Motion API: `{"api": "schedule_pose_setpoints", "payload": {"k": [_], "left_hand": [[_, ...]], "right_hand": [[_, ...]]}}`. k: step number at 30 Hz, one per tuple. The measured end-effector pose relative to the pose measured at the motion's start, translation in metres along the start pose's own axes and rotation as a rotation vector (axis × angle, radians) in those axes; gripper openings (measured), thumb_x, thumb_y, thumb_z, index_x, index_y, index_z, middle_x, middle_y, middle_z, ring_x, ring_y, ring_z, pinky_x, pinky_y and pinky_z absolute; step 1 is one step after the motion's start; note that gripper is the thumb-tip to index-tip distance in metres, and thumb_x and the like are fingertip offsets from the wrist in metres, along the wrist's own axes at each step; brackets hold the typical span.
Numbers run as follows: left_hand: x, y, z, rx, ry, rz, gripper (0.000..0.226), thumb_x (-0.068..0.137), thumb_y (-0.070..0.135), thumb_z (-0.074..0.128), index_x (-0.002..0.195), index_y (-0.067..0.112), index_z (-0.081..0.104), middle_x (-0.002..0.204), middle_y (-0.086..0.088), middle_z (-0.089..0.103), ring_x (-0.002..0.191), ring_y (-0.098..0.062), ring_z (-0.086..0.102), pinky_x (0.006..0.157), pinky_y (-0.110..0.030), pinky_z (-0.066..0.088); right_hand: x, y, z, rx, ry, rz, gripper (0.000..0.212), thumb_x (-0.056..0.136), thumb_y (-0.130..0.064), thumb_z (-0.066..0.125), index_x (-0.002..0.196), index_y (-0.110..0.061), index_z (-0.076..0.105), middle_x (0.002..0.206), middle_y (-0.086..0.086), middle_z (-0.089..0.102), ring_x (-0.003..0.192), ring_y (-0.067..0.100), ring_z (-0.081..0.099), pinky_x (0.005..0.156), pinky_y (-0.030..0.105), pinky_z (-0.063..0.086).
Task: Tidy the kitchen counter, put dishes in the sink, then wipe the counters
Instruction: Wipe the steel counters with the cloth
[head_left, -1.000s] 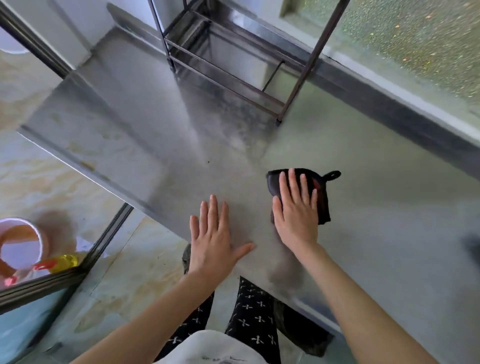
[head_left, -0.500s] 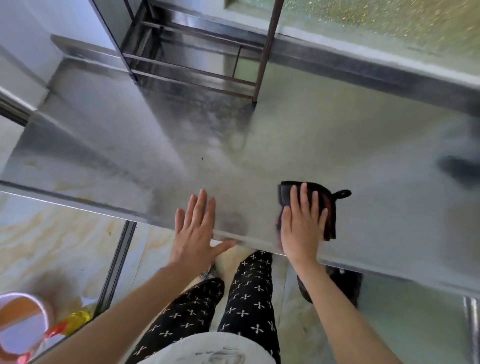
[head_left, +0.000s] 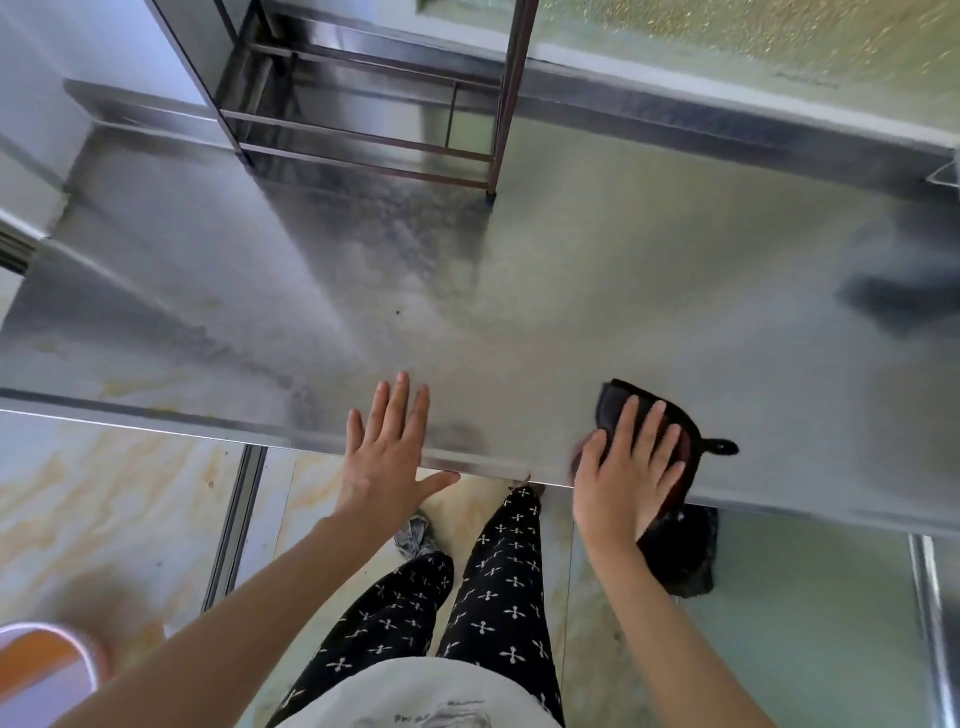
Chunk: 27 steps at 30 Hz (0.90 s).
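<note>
The right hand (head_left: 626, 467), fingers flat, presses the dark cloth (head_left: 618, 400) at the front edge of the table (head_left: 571, 291), lower right; the left hand (head_left: 387, 457) braces flat, empty. Keep pressure even, strokes overlapping.

Under both hands, the brushed stainless-steel counter (head_left: 597, 270) looks smooth and dully glossy; the dark, matt cloth rag (head_left: 618, 402) looks soft.

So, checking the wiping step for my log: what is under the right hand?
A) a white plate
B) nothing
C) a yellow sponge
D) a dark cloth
D: the right hand lies flat on a dark cloth at the steel counter's front edge.
</note>
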<state>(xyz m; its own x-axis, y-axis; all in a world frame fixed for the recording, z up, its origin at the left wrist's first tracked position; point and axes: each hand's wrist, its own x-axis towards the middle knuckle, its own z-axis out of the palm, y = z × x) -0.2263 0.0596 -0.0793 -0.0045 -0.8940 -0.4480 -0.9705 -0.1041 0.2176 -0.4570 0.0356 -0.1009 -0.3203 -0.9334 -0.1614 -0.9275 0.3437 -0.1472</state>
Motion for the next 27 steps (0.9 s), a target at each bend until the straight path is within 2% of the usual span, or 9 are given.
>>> {"api": "schedule_pose_setpoints", "payload": {"k": [3, 8, 12, 13, 17, 19, 21, 23, 27], "left_hand": [[0.000, -0.003, -0.003, -0.004, -0.003, 0.016, 0.097, 0.082, 0.068, 0.038, 0.134, 0.023, -0.031, 0.143, 0.002, -0.035, 0.135, -0.017, -0.028, 0.113, -0.043, -0.006], [-0.004, -0.014, -0.008, -0.042, 0.044, 0.078, 0.096, 0.087, 0.044, 0.056, 0.136, 0.024, -0.023, 0.145, 0.003, -0.029, 0.137, -0.016, -0.023, 0.113, -0.039, -0.006], [-0.010, -0.033, -0.010, -0.022, 0.101, 0.002, 0.109, 0.077, 0.047, 0.066, 0.142, 0.018, -0.015, 0.151, -0.005, -0.020, 0.137, -0.025, -0.021, 0.109, -0.043, -0.009], [-0.010, -0.040, -0.012, -0.018, 0.115, -0.027, 0.111, 0.074, 0.050, 0.067, 0.143, 0.017, -0.013, 0.152, -0.007, -0.018, 0.138, -0.026, -0.019, 0.109, -0.044, -0.008], [-0.010, -0.064, -0.017, -0.005, 0.125, -0.098, 0.115, 0.071, 0.052, 0.070, 0.146, 0.015, -0.009, 0.152, -0.009, -0.018, 0.138, -0.028, -0.019, 0.109, -0.046, -0.007], [-0.008, -0.073, -0.016, -0.005, 0.137, -0.127, 0.118, 0.068, 0.049, 0.074, 0.147, 0.013, -0.005, 0.153, -0.011, -0.015, 0.139, -0.029, -0.016, 0.110, -0.049, -0.003], [-0.006, -0.079, -0.015, -0.006, 0.121, -0.160, 0.119, 0.068, 0.047, 0.075, 0.147, 0.013, -0.006, 0.154, -0.011, -0.016, 0.140, -0.029, -0.015, 0.111, -0.050, -0.001], [-0.005, -0.081, -0.012, -0.004, 0.100, -0.187, 0.119, 0.069, 0.048, 0.074, 0.147, 0.014, -0.009, 0.154, -0.012, -0.016, 0.142, -0.031, -0.013, 0.113, -0.051, 0.003], [-0.003, -0.079, -0.007, -0.002, 0.114, -0.195, 0.121, 0.067, 0.053, 0.073, 0.146, 0.013, -0.008, 0.155, -0.014, -0.011, 0.143, -0.033, -0.007, 0.112, -0.053, 0.010]], "right_hand": [[-0.026, -0.032, 0.007, 0.056, -0.022, -0.033, 0.058, 0.094, -0.039, 0.012, 0.147, -0.020, 0.022, 0.156, 0.006, 0.015, 0.143, 0.032, 0.014, 0.113, 0.053, 0.011], [-0.059, -0.062, 0.019, 0.045, -0.069, -0.431, 0.049, 0.096, -0.036, 0.028, 0.143, -0.024, 0.033, 0.152, 0.000, 0.028, 0.141, 0.026, 0.023, 0.114, 0.045, 0.010], [-0.036, -0.043, 0.015, -0.107, -0.059, -0.674, 0.051, 0.095, -0.038, 0.032, 0.144, -0.026, 0.032, 0.152, 0.001, 0.030, 0.139, 0.027, 0.030, 0.109, 0.052, 0.026], [-0.024, -0.036, 0.013, -0.129, -0.044, -0.643, 0.052, 0.094, -0.039, 0.032, 0.144, -0.026, 0.031, 0.152, 0.002, 0.028, 0.139, 0.028, 0.029, 0.108, 0.053, 0.026], [0.013, -0.029, 0.008, -0.083, -0.016, -0.265, 0.056, 0.094, -0.039, 0.021, 0.147, -0.021, 0.024, 0.155, 0.009, 0.020, 0.141, 0.034, 0.021, 0.111, 0.057, 0.021], [0.012, -0.043, 0.008, -0.048, -0.005, -0.179, 0.056, 0.095, -0.037, 0.017, 0.148, -0.019, 0.021, 0.155, 0.012, 0.018, 0.142, 0.036, 0.016, 0.112, 0.057, 0.016], [0.002, -0.064, 0.011, -0.018, -0.002, -0.180, 0.056, 0.095, -0.036, 0.018, 0.148, -0.018, 0.021, 0.155, 0.012, 0.019, 0.142, 0.036, 0.016, 0.111, 0.057, 0.015], [-0.019, -0.089, 0.017, -0.024, -0.015, -0.312, 0.055, 0.096, -0.037, 0.020, 0.148, -0.019, 0.022, 0.155, 0.011, 0.019, 0.142, 0.035, 0.018, 0.111, 0.055, 0.015], [-0.052, -0.136, 0.031, -0.069, -0.078, -0.722, 0.053, 0.096, -0.039, 0.029, 0.147, -0.024, 0.026, 0.154, 0.005, 0.024, 0.142, 0.030, 0.020, 0.111, 0.053, 0.018]]}}
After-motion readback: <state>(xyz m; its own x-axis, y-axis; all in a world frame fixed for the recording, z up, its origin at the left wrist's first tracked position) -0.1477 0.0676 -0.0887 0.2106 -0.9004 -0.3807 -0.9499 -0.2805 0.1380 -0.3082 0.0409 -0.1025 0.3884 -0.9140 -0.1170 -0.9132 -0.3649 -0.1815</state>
